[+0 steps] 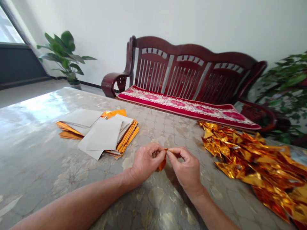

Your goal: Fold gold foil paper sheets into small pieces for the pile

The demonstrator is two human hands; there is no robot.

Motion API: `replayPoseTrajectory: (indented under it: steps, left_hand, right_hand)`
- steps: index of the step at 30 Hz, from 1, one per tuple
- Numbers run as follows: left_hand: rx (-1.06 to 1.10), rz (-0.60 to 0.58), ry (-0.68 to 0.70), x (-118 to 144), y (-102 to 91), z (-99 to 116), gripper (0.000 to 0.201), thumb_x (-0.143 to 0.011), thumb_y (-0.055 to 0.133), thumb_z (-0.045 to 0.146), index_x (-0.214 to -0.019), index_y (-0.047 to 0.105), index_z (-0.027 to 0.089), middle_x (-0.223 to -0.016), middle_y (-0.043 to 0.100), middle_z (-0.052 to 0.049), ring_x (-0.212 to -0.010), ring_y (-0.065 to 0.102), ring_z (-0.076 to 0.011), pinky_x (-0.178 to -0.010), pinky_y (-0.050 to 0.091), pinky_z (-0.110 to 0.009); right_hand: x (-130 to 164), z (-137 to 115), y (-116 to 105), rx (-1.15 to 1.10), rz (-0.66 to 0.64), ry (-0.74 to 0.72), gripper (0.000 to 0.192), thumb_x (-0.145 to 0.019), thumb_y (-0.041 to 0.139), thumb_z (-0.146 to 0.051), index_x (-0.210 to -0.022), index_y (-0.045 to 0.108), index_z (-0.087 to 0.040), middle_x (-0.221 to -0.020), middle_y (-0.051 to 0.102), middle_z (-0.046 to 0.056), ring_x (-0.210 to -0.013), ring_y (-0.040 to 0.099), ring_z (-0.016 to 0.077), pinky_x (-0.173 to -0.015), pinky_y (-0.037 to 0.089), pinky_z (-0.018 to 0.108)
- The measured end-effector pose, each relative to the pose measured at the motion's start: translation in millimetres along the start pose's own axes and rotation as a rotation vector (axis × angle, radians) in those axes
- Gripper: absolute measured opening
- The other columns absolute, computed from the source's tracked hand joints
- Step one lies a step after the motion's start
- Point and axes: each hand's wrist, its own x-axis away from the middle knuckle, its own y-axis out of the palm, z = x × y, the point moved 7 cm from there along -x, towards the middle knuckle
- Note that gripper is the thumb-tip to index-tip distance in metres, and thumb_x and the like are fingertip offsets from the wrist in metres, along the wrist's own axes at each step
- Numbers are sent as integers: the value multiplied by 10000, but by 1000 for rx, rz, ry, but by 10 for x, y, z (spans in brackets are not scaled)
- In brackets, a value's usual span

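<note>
Between my two hands is a small piece of orange-gold foil paper point(162, 164), mostly covered by the fingers. My left hand point(147, 159) pinches it from the left with thumb and forefinger. From the right, my right hand point(185, 166) pinches the foil's upper edge, its fingertips almost meeting those of the left. Left of the hands lies a loose stack of foil paper sheets point(103, 132), pale grey backs mostly up and gold edges showing. A large heap of folded gold foil pieces point(249, 159) spreads over the right side of the table.
The table point(79, 179) has a glossy, flower-patterned cover. Beyond its far edge stands a dark red wooden bench point(182, 70) with a red and white floral seat cover point(182, 103). Potted plants point(64, 52) stand at the far left and at the right.
</note>
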Motion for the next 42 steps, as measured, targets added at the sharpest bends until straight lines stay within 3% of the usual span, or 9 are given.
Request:
replayPoseTrajectory:
  steps: [12, 19, 24, 29, 34, 42]
  left_hand:
    - [55, 7, -52, -24, 5, -52, 206, -845, 548, 266, -698, 672, 191, -678, 661, 32, -637, 577, -114, -614, 395, -206]
    - [35, 5, 0, -18, 21, -39, 195, -847, 552, 237, -707, 682, 200, -696, 664, 36, -651, 578, -106, -624, 386, -206]
    - [44, -3, -6, -12, 27, -41, 196, -846, 551, 230, -723, 699, 192, -707, 679, 31, -657, 588, -108, -627, 392, -205]
    - [71, -19, -22, -14, 36, -38, 201, -843, 557, 244, -726, 711, 188, -699, 688, 27, -640, 587, -112, -612, 395, -208]
    - [109, -34, -42, -13, 60, -78, 204, -857, 565, 270, -746, 719, 197, -728, 709, 22, -678, 619, -126, -632, 423, -206]
    - [136, -65, -13, 18, 93, -100, 154, -855, 596, 237, -848, 749, 223, -808, 733, 19, -747, 651, -135, -691, 445, -214]
  right_hand:
    - [51, 12, 61, -76, -82, 43, 147, -895, 600, -274, -826, 713, -211, -806, 715, 25, -750, 652, 169, -707, 502, 265]
    - [23, 142, 89, -193, -108, 211, 183, -849, 640, -346, -771, 691, -189, -702, 674, 6, -651, 601, 153, -639, 482, 248]
    - [39, 256, 155, -369, -167, 339, 310, -879, 613, -441, -724, 655, -176, -644, 603, -3, -629, 549, 139, -619, 462, 240]
    - [62, 341, 212, -543, -186, 419, 309, -877, 625, -471, -788, 659, -177, -663, 603, -3, -627, 547, 134, -613, 478, 239]
    - [37, 319, 162, -462, -172, 392, 298, -809, 693, -467, -891, 693, -180, -732, 666, 25, -635, 583, 146, -606, 501, 253]
    - [-31, 267, 73, -233, -148, 264, 201, -803, 669, -379, -783, 699, -181, -655, 656, 4, -586, 574, 144, -576, 471, 248]
